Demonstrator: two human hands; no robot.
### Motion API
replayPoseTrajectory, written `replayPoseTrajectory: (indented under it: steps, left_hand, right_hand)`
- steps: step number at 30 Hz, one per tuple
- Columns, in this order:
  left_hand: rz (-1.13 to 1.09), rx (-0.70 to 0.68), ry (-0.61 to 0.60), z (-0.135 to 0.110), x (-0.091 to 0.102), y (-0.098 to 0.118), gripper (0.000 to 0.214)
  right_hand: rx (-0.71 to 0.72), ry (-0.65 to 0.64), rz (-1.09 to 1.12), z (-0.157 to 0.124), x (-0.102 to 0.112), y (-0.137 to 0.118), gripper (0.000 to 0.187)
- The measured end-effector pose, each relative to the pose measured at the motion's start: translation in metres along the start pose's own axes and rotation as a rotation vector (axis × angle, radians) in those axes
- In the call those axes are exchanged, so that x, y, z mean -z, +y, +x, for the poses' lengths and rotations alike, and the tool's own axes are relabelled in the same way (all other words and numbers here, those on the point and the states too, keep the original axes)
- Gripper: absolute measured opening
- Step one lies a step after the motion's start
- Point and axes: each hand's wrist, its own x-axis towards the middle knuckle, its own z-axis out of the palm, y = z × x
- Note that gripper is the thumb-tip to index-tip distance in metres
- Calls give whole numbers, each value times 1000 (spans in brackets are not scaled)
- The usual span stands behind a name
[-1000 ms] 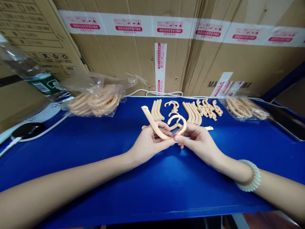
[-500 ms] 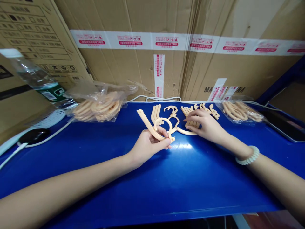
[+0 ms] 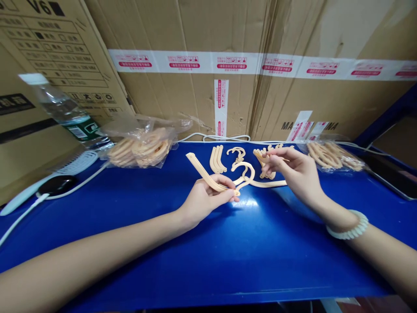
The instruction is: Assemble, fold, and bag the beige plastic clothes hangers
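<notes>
My left hand (image 3: 208, 195) is closed around a beige plastic hanger arm (image 3: 202, 171), raised over the blue table, with a curved hanger hook (image 3: 245, 165) at the arm's lower end. My right hand (image 3: 298, 176) pinches another beige hanger arm (image 3: 259, 155), partly hidden by the fingers, just above a row of hanger arms (image 3: 267, 174). Behind my left hand lie several more hanger arms (image 3: 217, 159) side by side, with loose hooks (image 3: 237, 153) beside them. A hanger with its arm spread (image 3: 269, 184) rests flat between my hands.
Clear bags of beige hangers stand at the left (image 3: 143, 150) and right (image 3: 334, 155). Farther left are a water bottle (image 3: 70, 115), a pale comb (image 3: 71, 167) and a black mouse-like device (image 3: 56, 187). A dark phone (image 3: 392, 176) lies right; cardboard boxes (image 3: 182, 100) wall the back.
My right hand has lifted a hanger arm from the row and drawn back to the right. The hook at my left hand has swung to the right. The view has shifted slightly.
</notes>
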Motion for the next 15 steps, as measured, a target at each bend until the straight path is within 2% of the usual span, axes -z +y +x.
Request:
replayPoseTrajectory:
  steps: [5,9,11,15]
  left_hand:
    - [-18,23,8,0,3,-2,20]
    - [-17,4,-16,0,3,-1,15]
    - [-23,-6,-20,1,3,-1,15]
    - [-29,10,-5,2,3,0,18]
  right_hand:
    - [-76,95,238,-14,-11,-17,18]
    - [-211,73,343,-21,-18,-15,17]
    - [-278,56,367,-24,-20,-14,23]
    - [-436,28,447,-27,-24,-13,53]
